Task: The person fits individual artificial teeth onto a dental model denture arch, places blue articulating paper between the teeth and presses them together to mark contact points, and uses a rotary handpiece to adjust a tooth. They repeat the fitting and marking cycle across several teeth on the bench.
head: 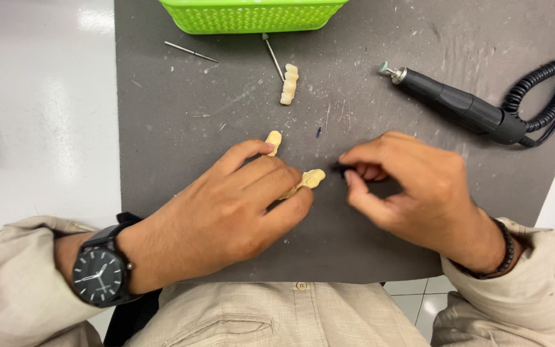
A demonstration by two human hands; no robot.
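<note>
A dark grey work mat, scuffed and dusted with pale powder, is laid over a white bench. At its far edge a bright green perforated basket is set, and two thin metal burs are scattered just below it, one beside the basket and one running toward a loose row of cream-coloured dental crowns. To the right, a black rotary handpiece with a small pale grinding tip is laid down, its coiled black cord looped off toward the mat's corner. Nothing is placed between the two hands and these tools.

Nearer the body, a cream dental bridge piece is gripped in the closed left hand, its two ends seen protruding above the index finger and beyond the thumb. A black wristwatch is worn on that wrist. The right hand is held just beside the piece, its fingers pinched around a small dark object whose kind cannot be told, with the tip brought close to the bridge's exposed end. A dark beaded bracelet is worn on the right wrist.
</note>
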